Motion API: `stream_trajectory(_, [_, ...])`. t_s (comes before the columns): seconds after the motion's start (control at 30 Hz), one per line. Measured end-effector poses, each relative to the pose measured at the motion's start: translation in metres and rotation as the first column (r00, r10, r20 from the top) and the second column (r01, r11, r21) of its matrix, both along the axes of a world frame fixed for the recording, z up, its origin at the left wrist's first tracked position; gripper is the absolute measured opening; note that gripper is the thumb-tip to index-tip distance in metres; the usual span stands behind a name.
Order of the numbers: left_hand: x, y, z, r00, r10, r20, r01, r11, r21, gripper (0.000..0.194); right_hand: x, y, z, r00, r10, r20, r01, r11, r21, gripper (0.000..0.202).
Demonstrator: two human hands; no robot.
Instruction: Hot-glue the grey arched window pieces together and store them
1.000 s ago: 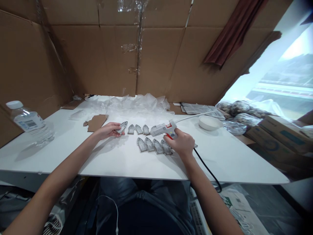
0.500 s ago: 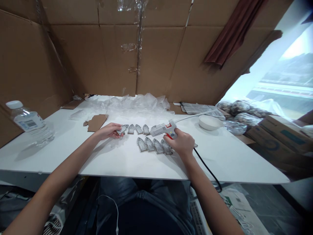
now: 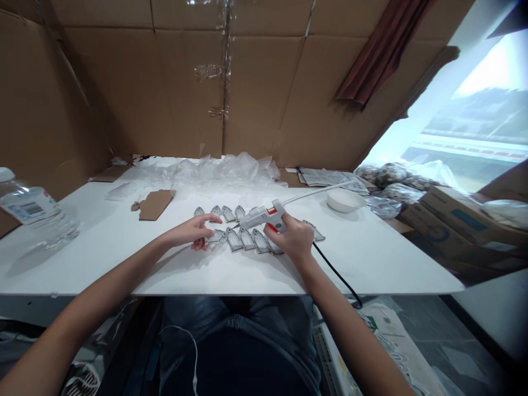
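My left hand [image 3: 198,231] is at the left end of the front row on the white table. Its thumb and curled fingers grip the end of a grey, fish-shaped flat piece [image 3: 216,237], while the index finger stretches out above it. My right hand [image 3: 293,234] is wrapped round the handle of a white and red hot glue gun [image 3: 258,218]. The nozzle points left and down, near the front row of similar pieces [image 3: 247,240]. A long glue stick [image 3: 317,191] sticks out of its back. Behind lies a second row of pieces [image 3: 228,213].
A water bottle [image 3: 33,206] stands on the left, near a torn cardboard scrap [image 3: 155,204]. Clear plastic bags [image 3: 231,169] lie along the back. A white bowl [image 3: 345,201] sits right of the gun. The black cord [image 3: 336,274] trails over the table's front edge.
My left hand has come from the back row to the left end of the front row, where a piece now is. The glue gun's nozzle has moved towards that row. The view has shifted slightly.
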State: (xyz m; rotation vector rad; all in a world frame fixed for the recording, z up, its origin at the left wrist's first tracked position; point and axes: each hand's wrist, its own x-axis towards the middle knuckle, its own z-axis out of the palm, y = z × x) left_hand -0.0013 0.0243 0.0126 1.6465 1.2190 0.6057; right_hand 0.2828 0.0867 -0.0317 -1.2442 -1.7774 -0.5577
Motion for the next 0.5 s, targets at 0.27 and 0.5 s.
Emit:
stream_trajectory(0.27, [0.005, -0.002, -0.007, 0.999, -0.032, -0.023, 0.031, 0.998, -0.056, 0.045, -0.007, -0.002, -0.007, 0.993, 0.081, 0.084, -0.091, 0.989, 0.116, 0.036])
stream_trajectory(0.5, [0.008, -0.004, -0.004, 0.999, -0.03, -0.027, 0.028, 0.997, -0.073, 0.044, -0.011, -0.004, -0.011, 0.977, 0.146, 0.153, -0.165, 0.979, 0.122, 0.034])
